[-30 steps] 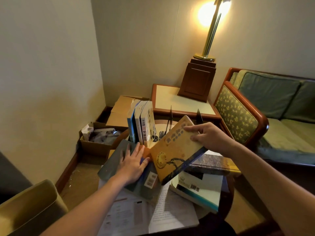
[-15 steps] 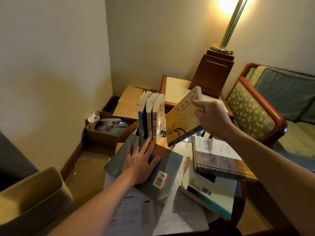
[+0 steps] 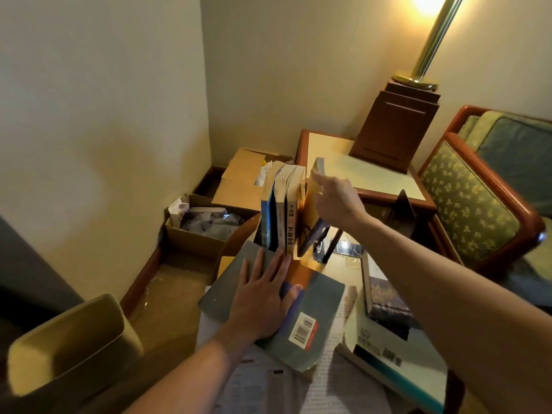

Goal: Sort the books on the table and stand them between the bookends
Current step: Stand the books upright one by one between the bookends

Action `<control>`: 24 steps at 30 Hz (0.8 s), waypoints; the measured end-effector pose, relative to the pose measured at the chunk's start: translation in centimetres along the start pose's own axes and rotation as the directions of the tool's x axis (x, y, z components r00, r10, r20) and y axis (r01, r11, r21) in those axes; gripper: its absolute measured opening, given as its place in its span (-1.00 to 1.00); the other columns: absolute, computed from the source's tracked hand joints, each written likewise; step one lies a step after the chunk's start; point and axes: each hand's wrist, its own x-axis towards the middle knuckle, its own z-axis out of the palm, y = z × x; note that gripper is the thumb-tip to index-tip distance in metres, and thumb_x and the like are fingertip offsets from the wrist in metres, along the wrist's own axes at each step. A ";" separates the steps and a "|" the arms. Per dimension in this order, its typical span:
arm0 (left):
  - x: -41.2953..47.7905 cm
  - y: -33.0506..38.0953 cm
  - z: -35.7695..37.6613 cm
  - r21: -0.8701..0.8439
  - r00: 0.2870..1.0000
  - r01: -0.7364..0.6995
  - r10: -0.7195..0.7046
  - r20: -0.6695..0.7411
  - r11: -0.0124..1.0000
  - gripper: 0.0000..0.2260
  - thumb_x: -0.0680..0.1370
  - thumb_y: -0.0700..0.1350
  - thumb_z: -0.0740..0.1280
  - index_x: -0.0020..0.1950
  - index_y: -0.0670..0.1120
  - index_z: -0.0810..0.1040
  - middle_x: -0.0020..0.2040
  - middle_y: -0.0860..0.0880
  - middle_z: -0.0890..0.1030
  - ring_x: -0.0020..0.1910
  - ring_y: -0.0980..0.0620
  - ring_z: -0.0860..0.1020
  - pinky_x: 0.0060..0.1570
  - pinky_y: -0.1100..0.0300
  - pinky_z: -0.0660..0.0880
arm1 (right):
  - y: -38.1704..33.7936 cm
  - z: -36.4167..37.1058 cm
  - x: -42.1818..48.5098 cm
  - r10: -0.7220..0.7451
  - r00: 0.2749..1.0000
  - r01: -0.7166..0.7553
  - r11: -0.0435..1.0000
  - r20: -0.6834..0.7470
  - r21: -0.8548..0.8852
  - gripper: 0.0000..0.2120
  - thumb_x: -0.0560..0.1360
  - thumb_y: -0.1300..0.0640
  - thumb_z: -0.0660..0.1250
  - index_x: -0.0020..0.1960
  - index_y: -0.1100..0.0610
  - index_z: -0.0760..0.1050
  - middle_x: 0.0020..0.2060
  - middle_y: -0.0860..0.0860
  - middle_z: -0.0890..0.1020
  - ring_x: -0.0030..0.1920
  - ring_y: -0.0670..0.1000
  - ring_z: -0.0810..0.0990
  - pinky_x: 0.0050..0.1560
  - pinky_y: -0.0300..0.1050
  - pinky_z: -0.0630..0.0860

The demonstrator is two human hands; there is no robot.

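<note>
Three books stand upright in a row at the table's far left. Right beside them my right hand grips the top of a yellow book, which stands nearly upright, leaning slightly against the row. My left hand lies flat, fingers spread, on a grey book with a barcode that lies on the table. A black bookend stands at the far right, apart from the row. Two more books, a dark patterned one on a white one, are stacked at the right.
Printed papers lie at the table's near edge. Cardboard boxes sit on the floor beyond the table by the wall. A side table with a lamp base stands behind. A sofa arm is at right, a tan chair at near left.
My right hand has carried the yellow book from a tilted position over the table up to the row and turned it nearly upright. My left hand stayed on the grey book.
</note>
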 end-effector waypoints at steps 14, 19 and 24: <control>-0.1 -0.2 0.4 -0.008 0.998 -0.004 0.004 -0.059 1.000 -0.37 0.63 0.38 -0.16 0.64 0.14 -0.10 0.64 0.12 -0.15 0.62 -0.15 -0.05 0.54 -0.25 0.00 | 0.6 4.1 0.6 0.136 0.955 -0.214 0.931 0.265 0.294 -0.50 0.70 -0.08 0.06 0.59 -0.28 0.00 0.46 0.13 0.39 0.08 0.13 0.62 -0.28 0.01 0.69; -0.1 -0.3 0.5 0.007 0.999 -0.003 0.003 -0.048 1.000 -0.37 0.63 0.37 -0.15 0.64 0.12 -0.04 0.65 0.10 -0.11 0.61 -0.17 -0.01 0.54 -0.26 0.02 | 1.2 4.3 0.0 0.110 0.967 -0.174 0.944 0.229 0.280 -0.44 0.67 -0.14 0.10 0.59 -0.28 -0.06 0.43 0.12 0.43 0.03 0.08 0.64 -0.20 0.03 0.70; 0.0 -0.3 0.2 0.007 1.000 0.006 -0.006 -0.001 1.000 -0.36 0.62 0.38 -0.19 0.64 0.11 -0.08 0.64 0.12 -0.15 0.62 -0.14 -0.12 0.56 -0.23 -0.07 | 1.6 4.2 -2.1 0.063 0.982 -0.106 0.962 0.178 0.250 -0.30 0.66 -0.07 0.18 0.61 -0.18 -0.20 0.47 0.10 0.41 0.30 0.13 0.55 0.16 0.09 0.58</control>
